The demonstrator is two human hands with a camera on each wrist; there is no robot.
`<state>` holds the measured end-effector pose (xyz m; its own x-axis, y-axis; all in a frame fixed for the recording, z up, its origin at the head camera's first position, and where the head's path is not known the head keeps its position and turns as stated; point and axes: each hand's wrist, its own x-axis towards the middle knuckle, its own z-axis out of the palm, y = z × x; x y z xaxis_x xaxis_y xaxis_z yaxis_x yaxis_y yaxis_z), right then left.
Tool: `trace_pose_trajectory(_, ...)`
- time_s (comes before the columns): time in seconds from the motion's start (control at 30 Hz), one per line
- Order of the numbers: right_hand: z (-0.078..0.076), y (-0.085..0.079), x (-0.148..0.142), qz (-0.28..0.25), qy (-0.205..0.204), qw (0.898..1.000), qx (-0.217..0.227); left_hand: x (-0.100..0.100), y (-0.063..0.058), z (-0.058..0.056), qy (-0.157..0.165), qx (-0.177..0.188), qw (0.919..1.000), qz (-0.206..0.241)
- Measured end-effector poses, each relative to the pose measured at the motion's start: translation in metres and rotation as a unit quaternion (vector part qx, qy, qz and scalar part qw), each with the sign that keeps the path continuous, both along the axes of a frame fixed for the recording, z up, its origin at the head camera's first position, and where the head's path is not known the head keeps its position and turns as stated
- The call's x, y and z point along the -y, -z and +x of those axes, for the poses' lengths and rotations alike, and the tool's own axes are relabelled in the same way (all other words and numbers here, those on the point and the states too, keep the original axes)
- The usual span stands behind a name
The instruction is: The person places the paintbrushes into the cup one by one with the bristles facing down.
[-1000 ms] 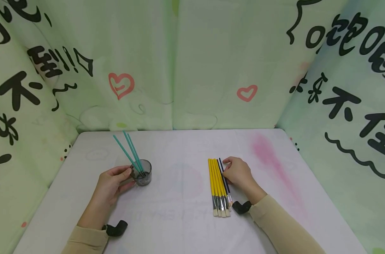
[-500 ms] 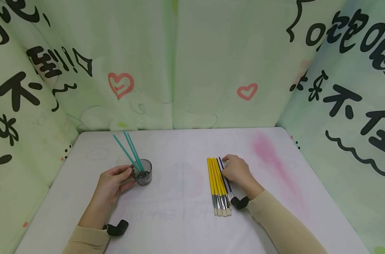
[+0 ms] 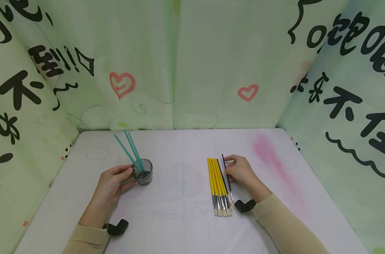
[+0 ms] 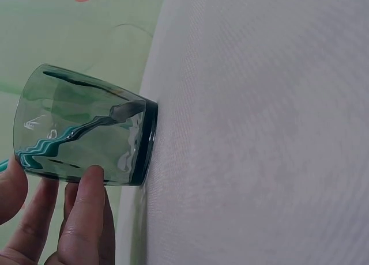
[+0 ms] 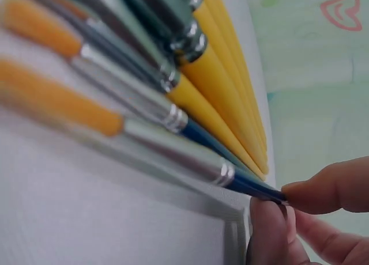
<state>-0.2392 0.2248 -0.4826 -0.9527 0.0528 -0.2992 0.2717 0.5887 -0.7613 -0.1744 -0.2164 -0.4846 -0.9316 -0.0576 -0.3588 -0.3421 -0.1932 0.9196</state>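
Observation:
At the left, my left hand [image 3: 116,181] holds the side of a grey, see-through cup [image 3: 147,180], which stands upright on the table. Several teal sticks [image 3: 124,148] lean in the cup; their lower ends show blurred through its wall in the left wrist view. My right hand [image 3: 240,171] pinches the handle of a slim dark-blue paintbrush [image 5: 253,187] between thumb and fingers. This brush is tilted, its handle end slightly apart from the row. Beside it lie several yellow-handled paintbrushes [image 3: 214,176] and another dark-handled paintbrush [image 3: 222,176], bristles toward me.
The white-covered table [image 3: 176,225] bears a pink stain [image 3: 268,151] at the right. Green printed curtains [image 3: 205,63] enclose it at the back and both sides. Black wrist cameras [image 3: 117,227] sit on both wrists.
My right hand has drawn the outer dark-blue paintbrush a little to the right, away from the row. My left hand and the cup have stayed in place.

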Motion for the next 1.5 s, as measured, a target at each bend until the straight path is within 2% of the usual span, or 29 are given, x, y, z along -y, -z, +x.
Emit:
trace_pose_trajectory(0.33, 0.002, -0.002, 0.004, -0.064, 0.029, 0.997, -0.013, 0.0, -0.003, 0.001, 0.0, 0.0, 1.0, -0.006)
trace_pose_trajectory(0.63, 0.007, -0.016, 0.019, -0.137, 0.015, 0.99, -0.006, 0.001, -0.001, 0.001, 0.0, -0.001, 1.0, -0.002)
trace_pose_trajectory(0.97, 0.008, -0.024, 0.039, -0.165, 0.005, 0.985, -0.042, 0.001, -0.002, 0.0, 0.003, -0.001, 1.0, -0.008)
trace_pose_trajectory(1.5, 0.007, -0.036, 0.088, -0.203, -0.02, 0.978, -0.054, 0.001, -0.006, 0.001, 0.011, -0.007, 0.9998, -0.012)
